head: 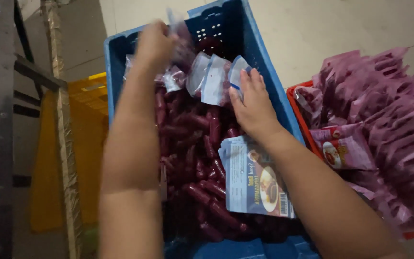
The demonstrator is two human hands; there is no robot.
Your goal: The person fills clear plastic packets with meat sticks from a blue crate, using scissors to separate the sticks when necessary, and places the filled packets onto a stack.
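Observation:
A blue plastic crate (269, 72) holds many dark red sausages (202, 187). My left hand (155, 44) is raised at the crate's far left, closed on a clear filled pouch (180, 41) that is blurred. My right hand (252, 103) rests flat, fingers apart, against upright filled pouches (212, 79) standing in a row at the far end. A stack of empty printed blue pouches (257, 180) lies on the sausages just below my right wrist.
To the right, a red crate (299, 108) is heaped with pink printed pouches (384, 120). A yellow crate (80, 144) sits left of the blue one, behind a wrapped metal frame (63, 144). Bare concrete floor lies beyond.

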